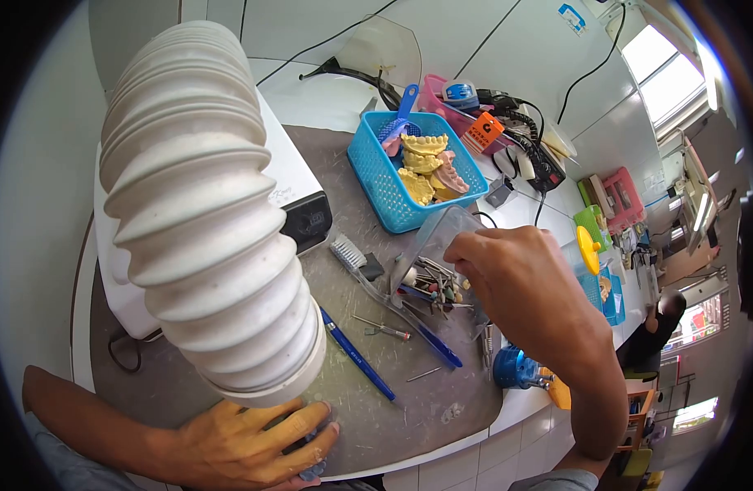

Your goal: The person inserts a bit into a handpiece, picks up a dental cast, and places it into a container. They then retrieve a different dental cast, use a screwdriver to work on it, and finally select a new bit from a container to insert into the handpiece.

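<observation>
My right hand [520,286] is over a clear plastic box [442,229] of small rotary burs [432,286]. Its fingers are curled together at the box, and their tips are partly hidden, so whatever they pinch does not show. At the table's front edge, my left hand [258,442] has its fingers bent round something dark and blue-grey, mostly covered by the hand. Between the hands lie a blue pen-like tool [356,353], a brush with a blue handle [393,303], a small metal mandrel [381,327] and a thin bur [424,374].
A wide white ribbed hose [205,213] hangs over the left side, in front of a white machine [290,168]. Behind the box stands a blue basket [376,180] with dental casts [426,159]. A blue metal device [516,368] sits at right. Farther off is a person [655,327].
</observation>
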The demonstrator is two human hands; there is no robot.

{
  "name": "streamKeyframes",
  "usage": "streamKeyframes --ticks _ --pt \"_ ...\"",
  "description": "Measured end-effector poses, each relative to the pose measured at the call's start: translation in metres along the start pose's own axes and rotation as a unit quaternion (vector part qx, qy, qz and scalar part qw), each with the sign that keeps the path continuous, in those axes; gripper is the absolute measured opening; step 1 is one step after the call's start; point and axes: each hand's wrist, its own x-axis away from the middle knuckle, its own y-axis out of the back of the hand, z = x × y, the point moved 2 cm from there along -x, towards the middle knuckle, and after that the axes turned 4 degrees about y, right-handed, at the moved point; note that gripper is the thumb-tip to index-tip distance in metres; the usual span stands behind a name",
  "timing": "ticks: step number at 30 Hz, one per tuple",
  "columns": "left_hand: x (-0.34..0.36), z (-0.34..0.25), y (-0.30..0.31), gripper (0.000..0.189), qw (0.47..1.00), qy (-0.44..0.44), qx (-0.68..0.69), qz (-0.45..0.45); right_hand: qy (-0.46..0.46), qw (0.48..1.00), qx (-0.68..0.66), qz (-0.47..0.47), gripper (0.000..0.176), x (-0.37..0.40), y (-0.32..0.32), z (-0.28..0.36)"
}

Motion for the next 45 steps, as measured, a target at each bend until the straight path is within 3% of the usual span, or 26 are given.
streamKeyframes --ticks 5,12,18,20,30,38,45 --pt "0.0 0.002 0.0 0.052 1.0 -0.007 0.015 0.008 -0.021 0.998 0.028 0.049 0.01 -0.005 -0.008 -0.002" --pt "0.0 0.003 0.0 0.052 0.999 -0.013 0.03 0.012 -0.011 0.999 0.021 0.025 0.009 -0.012 -0.022 -0.001" --pt "-0.002 0.002 0.002 0.051 0.999 -0.011 0.023 0.02 -0.01 0.999 -0.004 0.032 0.02 -0.012 -0.017 0.003" --pt "-0.001 0.001 0.001 0.051 1.0 -0.008 0.022 0.017 0.031 0.999 -0.008 0.037 0.028 -0.01 -0.018 0.003" --pt "-0.002 0.0 0.0 0.05 1.0 0.0 0.008 0.002 -0.013 0.999 0.014 0.034 0.021 -0.005 -0.033 0.008" --pt "-0.002 0.002 0.001 0.051 1.0 -0.007 0.022 0.0 0.006 0.991 0.118 -0.057 0.023 0.005 -0.027 0.009" --pt "-0.002 0.002 0.001 0.052 1.0 -0.014 0.023 0.004 -0.038 0.989 0.142 -0.02 0.024 0.008 -0.029 0.0"
